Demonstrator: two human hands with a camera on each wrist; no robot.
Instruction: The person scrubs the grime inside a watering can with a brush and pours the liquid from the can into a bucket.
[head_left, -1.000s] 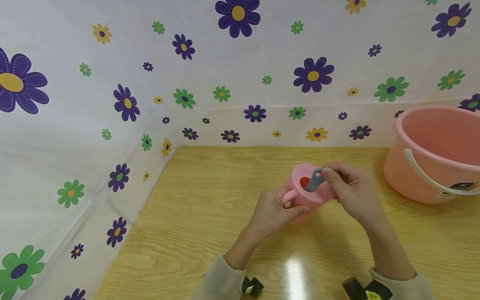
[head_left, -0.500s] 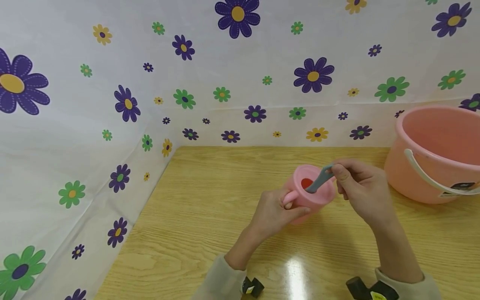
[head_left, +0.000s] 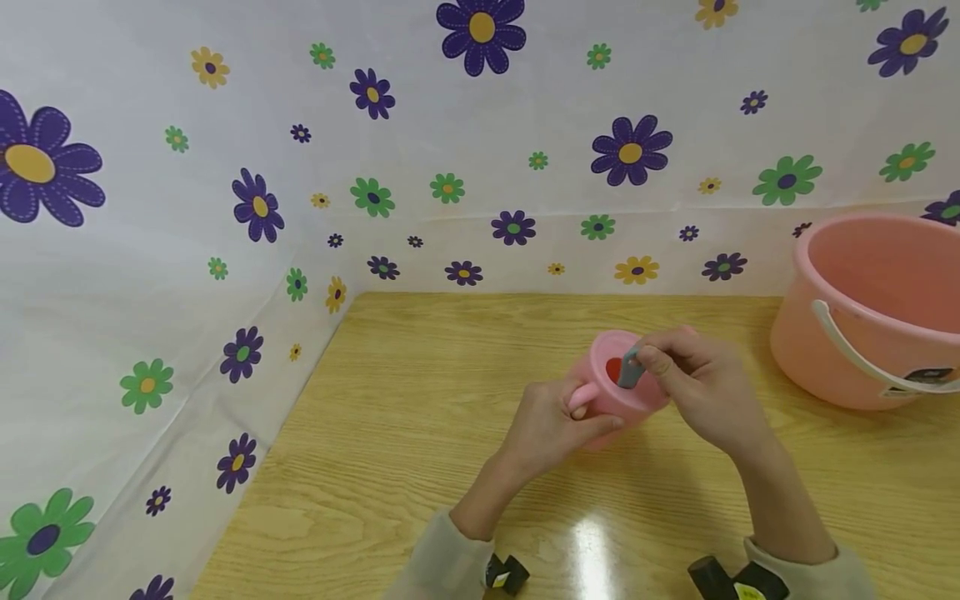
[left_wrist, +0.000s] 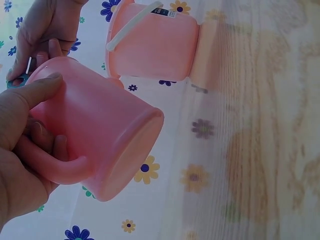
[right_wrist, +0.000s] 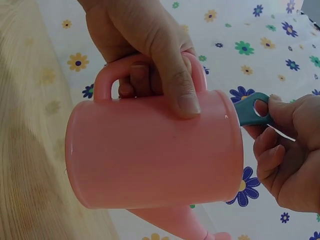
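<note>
Can (right_wrist: 152, 152): pink, held aloft between both hands with its base clear of the table (head_left: 420, 400); it leans so that the mouth in its top tips up toward the person, probably to give a view inside.
Left hand (head_left: 551, 425): clamped on the can, fingers through the handle (right_wrist: 103, 85) and thumb laid along the wall; this grip presumably keeps the body from turning while the other hand works at the mouth.
Right hand (head_left: 705, 392): pinching the blue tool (right_wrist: 246, 111) at its holed end between thumb and finger; the hole likely makes a thin end easier to grasp.
Tool: slanting into the mouth, its lower end hidden in the can, so its full shape cannot be told.
Mouth: red shows within, beside the tool; whether that is contents or lining, I cannot tell.
Spout (right_wrist: 172, 220): on the side away from the handle, pointing off from the gripping hand, which seems to leave the fingers room.
Hands: near each other but apart, linked only through can and tool.
Bucket (head_left: 825, 358): pink, standing on the table at the right, its bail hanging down the side, outside the space where the hands work.
Cloth (head_left: 420, 50): white with flowers, behind and left of the table.
</note>
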